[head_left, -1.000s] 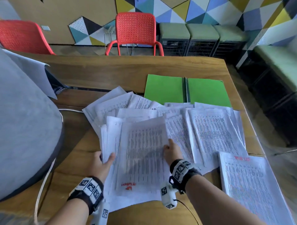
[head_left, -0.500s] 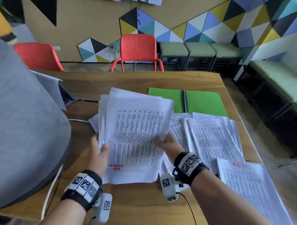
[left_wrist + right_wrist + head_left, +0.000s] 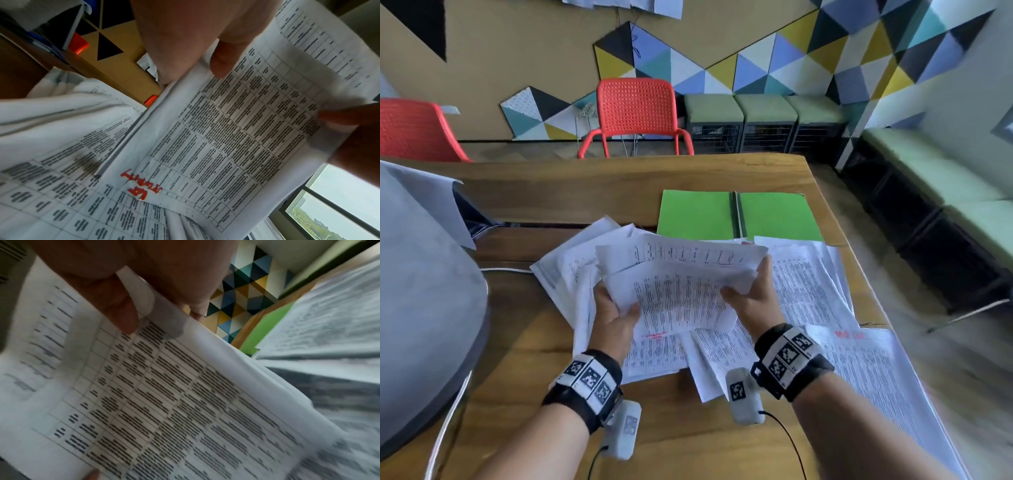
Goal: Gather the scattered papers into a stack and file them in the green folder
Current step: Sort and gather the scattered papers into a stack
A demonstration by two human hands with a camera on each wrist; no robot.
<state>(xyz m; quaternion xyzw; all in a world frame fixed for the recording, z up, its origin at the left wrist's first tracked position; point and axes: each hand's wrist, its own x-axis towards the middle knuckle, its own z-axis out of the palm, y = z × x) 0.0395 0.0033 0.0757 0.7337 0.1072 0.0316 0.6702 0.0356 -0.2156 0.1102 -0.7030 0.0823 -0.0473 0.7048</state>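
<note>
Papers (image 3: 681, 291) printed with tables are lifted in a sagging bundle above the wooden table (image 3: 585, 185). Left hand (image 3: 616, 318) pinches its left edge, thumb on top; right hand (image 3: 753, 298) grips the right edge likewise. More sheets (image 3: 808, 291) lie scattered beneath, just before the open green folder (image 3: 695, 216).
</note>
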